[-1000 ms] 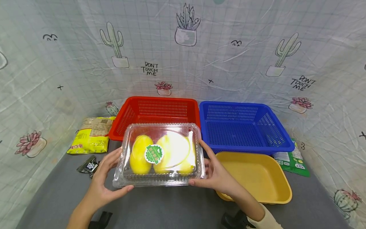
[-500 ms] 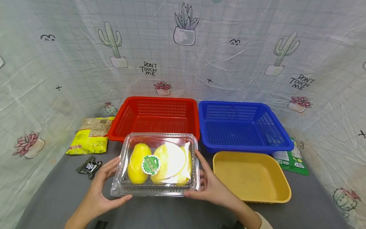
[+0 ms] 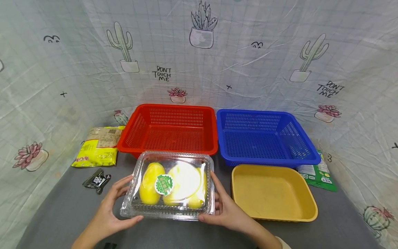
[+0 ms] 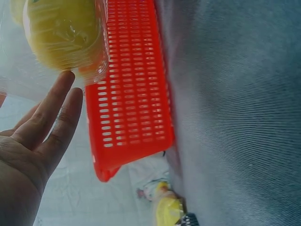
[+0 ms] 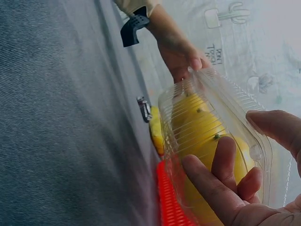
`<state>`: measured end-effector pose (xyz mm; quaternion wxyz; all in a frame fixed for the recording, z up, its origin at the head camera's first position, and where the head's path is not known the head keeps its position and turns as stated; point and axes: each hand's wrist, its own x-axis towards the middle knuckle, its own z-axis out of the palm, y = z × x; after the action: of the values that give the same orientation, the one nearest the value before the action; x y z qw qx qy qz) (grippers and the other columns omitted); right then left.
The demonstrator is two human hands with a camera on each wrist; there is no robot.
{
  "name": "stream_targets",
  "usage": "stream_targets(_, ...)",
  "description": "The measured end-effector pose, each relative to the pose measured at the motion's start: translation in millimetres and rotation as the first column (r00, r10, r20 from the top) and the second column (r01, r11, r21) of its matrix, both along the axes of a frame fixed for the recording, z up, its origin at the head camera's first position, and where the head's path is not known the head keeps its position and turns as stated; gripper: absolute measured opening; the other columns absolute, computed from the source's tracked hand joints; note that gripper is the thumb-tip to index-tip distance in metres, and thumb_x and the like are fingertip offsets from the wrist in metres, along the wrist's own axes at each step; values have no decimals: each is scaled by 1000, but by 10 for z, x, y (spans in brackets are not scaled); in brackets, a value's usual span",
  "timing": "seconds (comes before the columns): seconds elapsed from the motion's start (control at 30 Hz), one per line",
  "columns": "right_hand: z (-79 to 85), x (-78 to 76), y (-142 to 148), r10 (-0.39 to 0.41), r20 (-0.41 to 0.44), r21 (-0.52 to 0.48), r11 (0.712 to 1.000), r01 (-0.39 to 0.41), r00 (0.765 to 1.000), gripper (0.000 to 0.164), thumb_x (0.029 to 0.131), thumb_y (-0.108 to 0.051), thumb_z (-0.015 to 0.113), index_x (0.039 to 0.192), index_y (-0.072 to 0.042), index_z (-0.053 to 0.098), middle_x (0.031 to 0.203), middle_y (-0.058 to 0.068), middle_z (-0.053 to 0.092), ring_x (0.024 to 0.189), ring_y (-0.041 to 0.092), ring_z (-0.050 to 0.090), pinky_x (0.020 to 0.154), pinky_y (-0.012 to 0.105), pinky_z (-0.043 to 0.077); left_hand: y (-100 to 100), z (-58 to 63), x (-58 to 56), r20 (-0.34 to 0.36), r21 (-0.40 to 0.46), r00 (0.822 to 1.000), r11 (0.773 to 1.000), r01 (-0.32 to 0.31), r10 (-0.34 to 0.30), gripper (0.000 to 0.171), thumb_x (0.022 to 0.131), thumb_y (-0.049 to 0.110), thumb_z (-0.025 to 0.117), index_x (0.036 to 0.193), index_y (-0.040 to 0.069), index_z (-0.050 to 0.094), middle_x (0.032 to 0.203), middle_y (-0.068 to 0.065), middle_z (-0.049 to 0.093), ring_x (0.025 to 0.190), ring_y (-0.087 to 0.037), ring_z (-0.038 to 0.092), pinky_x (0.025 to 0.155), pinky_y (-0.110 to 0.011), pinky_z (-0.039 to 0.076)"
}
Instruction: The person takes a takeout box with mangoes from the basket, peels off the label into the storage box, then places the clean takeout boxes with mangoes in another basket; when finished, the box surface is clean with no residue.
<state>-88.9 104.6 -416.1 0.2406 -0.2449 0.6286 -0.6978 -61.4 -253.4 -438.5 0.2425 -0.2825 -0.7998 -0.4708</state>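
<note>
A clear plastic clamshell box (image 3: 174, 212) of yellow fruits (image 3: 150, 188), with a green and white sticker on its lid, is held above the grey table, its lid facing me. My left hand (image 3: 107, 212) grips its left end, thumb along the near edge and fingers at the side and beneath. At the opposite end my right hand (image 3: 228, 211) holds it, thumb on the front corner. Seen from the right wrist, fingers of the right hand (image 5: 235, 188) support the box's underside (image 5: 176, 136). Glare on the lid hides part of the fruit.
Behind the box stands a red basket (image 3: 174, 148), beside a blue basket (image 3: 268, 162). A yellow tray (image 3: 273, 193) lies at right, near a green packet (image 3: 320, 176). A yellow bag (image 3: 99, 147) and a small black packet (image 3: 97, 181) lie at left.
Both hands have brought the box lower and nearer to me, baring more of the red basket's inside. Their grip looks the same.
</note>
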Motion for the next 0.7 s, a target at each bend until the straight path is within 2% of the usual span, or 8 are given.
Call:
stream_targets(0.1,-38,4,4,8,16,-2,1000,-8,1000,116,84,-4,75,155,-23,-14,119,30,57,93,20,69,75,35,59,9,-24,1,25,-14,1000,1000,-1,2,114,42,-1,96,139,-13,38,141,-24,44,115,-5,57,95,-11,41)
stream_targets(0.27,-90,7,11,16,52,13,1000,-17,999,117,84,-5,75,155,-20,-16,121,30,57,93,19,69,75,33,58,13,-75,-2,44,-33,999,999,5,-4,112,44,0,96,138,-14,38,140,-22,45,114,-3,58,95,-11,41)
stream_targets(0.43,-144,-2,15,7,83,47,999,-11,996,117,84,-6,76,155,-19,-16,120,27,58,93,19,69,75,32,58,16,-120,2,100,-60,995,998,-4,10,111,47,2,96,140,-10,37,144,-13,44,114,-1,57,96,-11,40)
stream_targets(0.53,-180,-21,13,-2,85,71,997,-4,996,118,83,-6,76,155,-18,-16,114,22,61,88,18,68,73,30,58,24,-143,-2,131,-72,991,997,-15,24,112,48,3,97,142,-7,36,145,-9,44,113,-1,58,94,-10,40)
stream_targets(0.7,-247,-76,-3,-19,56,96,995,13,998,117,82,-6,77,155,-15,-14,98,13,62,75,12,65,66,26,57,37,-185,-26,193,-116,977,991,-63,85,111,51,10,97,145,2,38,143,-6,44,110,-2,58,92,-10,40)
